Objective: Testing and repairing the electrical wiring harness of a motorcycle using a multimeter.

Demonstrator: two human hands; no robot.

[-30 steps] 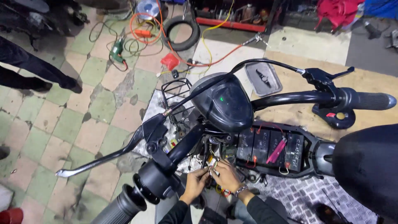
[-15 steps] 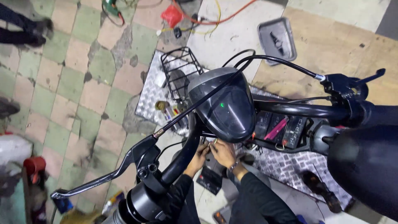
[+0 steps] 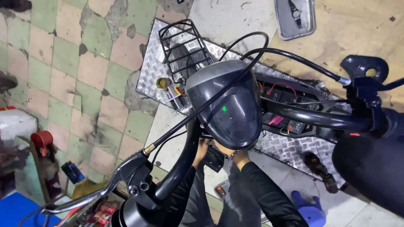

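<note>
I look down over a dark scooter's handlebar and its rounded black dash cover [image 3: 229, 105], which has a small green light. Both my hands reach up beneath that cover. Only part of my left hand [image 3: 203, 148] shows beside the handlebar stem, and only the wrist end of my right hand [image 3: 235, 156], in a black sleeve, shows under the cover's lower edge. A small black box-shaped part [image 3: 214, 159] sits between the two hands. The fingers of both hands are hidden by the cover.
The left brake lever [image 3: 84, 197] juts out at lower left. A black wire basket [image 3: 183, 46] lies on a diamond-plate sheet [image 3: 149, 73]. Batteries with red wires [image 3: 282, 109] sit in the open footboard. A metal tray [image 3: 294, 19] lies on the floor at top.
My view has dropped closer and shifted, so the dash cover now hides most of both hands. The hands stay under the cover near the black part.
</note>
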